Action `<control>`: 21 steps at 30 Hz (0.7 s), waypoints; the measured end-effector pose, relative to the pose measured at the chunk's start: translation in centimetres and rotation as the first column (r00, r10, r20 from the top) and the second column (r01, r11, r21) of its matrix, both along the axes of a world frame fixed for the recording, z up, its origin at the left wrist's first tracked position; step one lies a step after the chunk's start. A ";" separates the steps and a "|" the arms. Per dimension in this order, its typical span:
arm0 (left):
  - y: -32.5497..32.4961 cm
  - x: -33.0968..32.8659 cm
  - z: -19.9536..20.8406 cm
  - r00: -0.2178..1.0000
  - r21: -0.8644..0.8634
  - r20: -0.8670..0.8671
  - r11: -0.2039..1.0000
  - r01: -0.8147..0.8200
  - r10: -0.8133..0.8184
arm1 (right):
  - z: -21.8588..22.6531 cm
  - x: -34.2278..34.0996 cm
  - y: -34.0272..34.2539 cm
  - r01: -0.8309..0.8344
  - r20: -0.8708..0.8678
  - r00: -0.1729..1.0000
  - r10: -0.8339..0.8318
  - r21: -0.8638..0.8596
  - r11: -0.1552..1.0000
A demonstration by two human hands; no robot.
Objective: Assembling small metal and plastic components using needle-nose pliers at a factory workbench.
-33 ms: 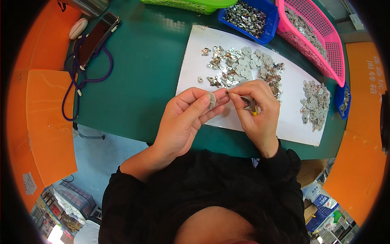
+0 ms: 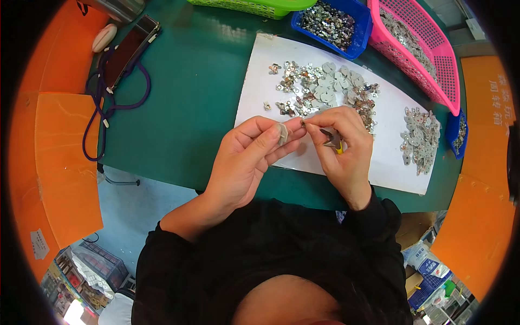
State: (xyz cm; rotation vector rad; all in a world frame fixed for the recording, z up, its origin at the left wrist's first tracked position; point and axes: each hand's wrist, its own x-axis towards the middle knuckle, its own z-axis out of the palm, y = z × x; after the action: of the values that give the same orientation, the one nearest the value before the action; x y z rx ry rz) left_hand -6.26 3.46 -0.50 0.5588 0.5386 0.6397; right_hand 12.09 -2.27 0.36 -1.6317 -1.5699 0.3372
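My left hand (image 2: pixel 244 157) is closed, with thumb and forefinger pinching a few flat, pale grey pieces (image 2: pixel 283 134). Its other fingers stretch toward my right hand (image 2: pixel 346 149). That hand is closed too, holding a small pair of pliers (image 2: pixel 334 142) with a yellow handle against the palm. Between its thumb and forefinger is a tiny metal part (image 2: pixel 303 124), close to my left fingertips; its exact shape is too small to tell. Beyond both hands, small shiny metal parts (image 2: pixel 292 76) and flat grey pieces (image 2: pixel 326 92) lie in heaps on a white board (image 2: pixel 254 81).
On the board's right side lies another pile of grey pieces (image 2: pixel 421 138). A blue tray (image 2: pixel 362 40) of metal parts, a pink basket (image 2: pixel 447 70) and a green basket (image 2: pixel 254 10) line the back. Left on the green table (image 2: pixel 179 108) are a phone (image 2: pixel 130 54) and purple cord (image 2: pixel 149 81).
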 end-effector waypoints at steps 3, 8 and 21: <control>0.0 0.0 0.0 1.000 0.005 -0.013 1.000 0.005 -0.005 | 0.0 -0.1 0.0 0.011 0.002 1.000 -0.011 -0.002 1.000; 0.1 0.0 -0.2 1.000 0.032 -0.012 0.999 0.006 -0.005 | 0.0 -0.2 0.1 0.030 -0.007 1.000 -0.030 -0.020 0.999; -0.2 1.2 0.5 0.996 0.164 -0.089 0.986 0.006 0.009 | 0.3 0.0 -0.1 0.082 -0.033 0.996 -0.081 0.031 0.996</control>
State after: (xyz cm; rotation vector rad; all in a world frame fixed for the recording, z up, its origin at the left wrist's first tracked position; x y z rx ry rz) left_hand -5.05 3.29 -0.02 0.7447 0.5731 0.6667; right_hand 12.12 -2.38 0.61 -1.6521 -1.4732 0.2918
